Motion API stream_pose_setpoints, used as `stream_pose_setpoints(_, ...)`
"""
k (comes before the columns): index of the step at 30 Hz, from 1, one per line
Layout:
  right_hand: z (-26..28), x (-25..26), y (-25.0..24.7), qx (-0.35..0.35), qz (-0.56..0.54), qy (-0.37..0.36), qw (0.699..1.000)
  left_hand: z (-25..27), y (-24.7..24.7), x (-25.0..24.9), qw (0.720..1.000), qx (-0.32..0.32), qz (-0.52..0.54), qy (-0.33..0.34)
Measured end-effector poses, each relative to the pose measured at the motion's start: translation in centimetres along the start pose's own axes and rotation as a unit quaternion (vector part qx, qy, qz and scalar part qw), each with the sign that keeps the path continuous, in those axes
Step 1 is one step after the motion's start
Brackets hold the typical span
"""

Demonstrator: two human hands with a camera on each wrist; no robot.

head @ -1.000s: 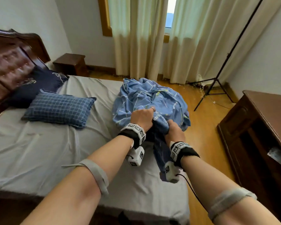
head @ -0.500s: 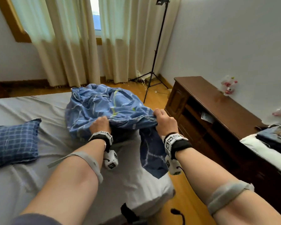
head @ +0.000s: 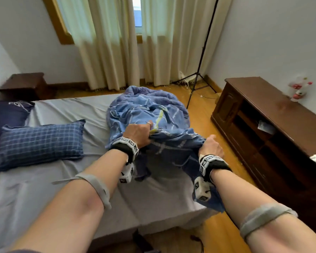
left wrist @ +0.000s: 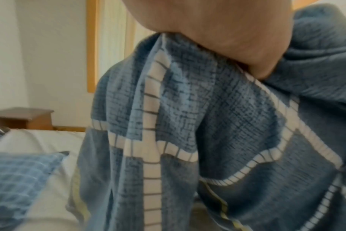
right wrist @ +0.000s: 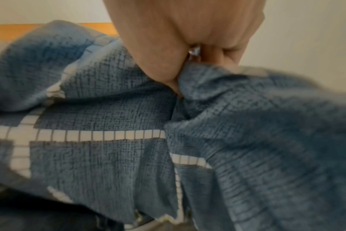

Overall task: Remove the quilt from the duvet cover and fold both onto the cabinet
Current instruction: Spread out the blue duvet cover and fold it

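- nearest to me, my two forearms reach out over the foot of the bed (head: 44, 189), each with a grey strap near the elbow and a marker-covered band at the wrist.
- my left hand (head: 137, 133) is fisted around a bunched edge of the blue duvet cover (head: 148, 114); in the left wrist view the fabric (left wrist: 207, 125) hangs straight down out of the closed palm (left wrist: 217, 31), so that grip is tight on cloth.
- my right hand (head: 211, 147) is also clenched on the same cover, off toward the bed's right edge; the right wrist view shows cloth (right wrist: 109, 125) pinched between the curled fingers (right wrist: 188, 46).
- between the two hands the edge is stretched into an opening with dark shadow under it; i cannot tell whether the quilt is inside.
- beyond the hands, the rest of the cover sits in a crumpled heap on the grey sheet, near the far right corner of the mattress.
- left of the heap lies a blue checked pillow (head: 38, 143), and a dark navy pillow (head: 5, 115) behind it.
- to the right, across a strip of wooden floor, stands the dark wooden cabinet (head: 263, 110), with a small red and white ornament (head: 299, 88) on top.
- farthest away are a tripod stand (head: 199, 70), pale curtains (head: 117, 42) and a nightstand (head: 24, 84).
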State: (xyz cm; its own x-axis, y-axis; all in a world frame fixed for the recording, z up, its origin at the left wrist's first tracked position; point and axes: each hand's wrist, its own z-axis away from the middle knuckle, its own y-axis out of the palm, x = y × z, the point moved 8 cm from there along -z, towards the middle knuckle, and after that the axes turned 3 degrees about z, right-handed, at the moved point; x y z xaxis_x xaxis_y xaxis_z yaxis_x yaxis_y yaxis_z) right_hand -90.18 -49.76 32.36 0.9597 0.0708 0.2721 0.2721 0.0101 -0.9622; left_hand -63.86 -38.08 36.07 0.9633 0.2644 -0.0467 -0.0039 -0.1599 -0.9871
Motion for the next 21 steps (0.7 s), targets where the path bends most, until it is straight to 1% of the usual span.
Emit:
stream_pose_setpoints(2, 1.5, 2.0, 2.2, 0.031, -0.055, -0.008, 0.998, 2.9, -0.1, 2.0, 1.0, 0.0, -0.01, -0.01)
stream_pose_setpoints(4, 3.1, 4.5, 4.1, 0.036, -0.086, -0.04, 0.995, 5.9, 0.3, 4.7, 0.999, 0.006, -0.021, -0.026)
stream_pose_setpoints(7, 6.3, 6.7, 5.8, 0.032, -0.073, -0.079, 0.994, 10.0, 1.9, 8.1, 0.999, 0.021, -0.042, -0.027)
stream_pose_setpoints(8, 7.3, 7.4, 6.1, 0.031, -0.061, -0.096, 0.993, 11.3, 2.5, 9.3, 0.998, 0.003, -0.047, -0.031)
stream_pose_setpoints(10, 8.9, 9.3, 5.9, 0.013, -0.042, -0.129, 0.991, 13.2, 3.2, 12.1, 0.994, -0.049, -0.064, -0.077)
stream_pose_setpoints(12, 10.4, 11.6, 6.0, 0.001, -0.037, -0.137, 0.99, 14.8, 4.0, 15.4, 0.982, -0.067, -0.085, -0.153)
stream_pose_setpoints(14, 12.1, 13.8, 6.8, -0.002, -0.045, -0.129, 0.991, 16.5, 4.7, 19.3, 0.97, -0.083, -0.081, -0.213)
stream_pose_setpoints(15, 13.0, 15.0, 7.1, -0.006, -0.06, -0.121, 0.991, 17.4, 5.0, 21.7, 0.963, -0.079, -0.058, -0.251)
stream_pose_setpoints(17, 14.8, 17.4, 8.0, -0.018, -0.083, -0.095, 0.992, 18.8, 6.0, 26.7, 0.945, -0.038, -0.012, -0.326)
stream_pose_setpoints(18, 15.9, 18.5, 8.5, -0.026, -0.089, -0.078, 0.993, 19.0, 7.1, 29.0, 0.939, -0.017, 0.011, -0.344)
stream_pose_setpoints(21, 19.4, 21.4, 9.6, -0.045, -0.096, -0.028, 0.994, 18.8, 10.0, 34.4, 0.928, 0.043, 0.106, -0.356)
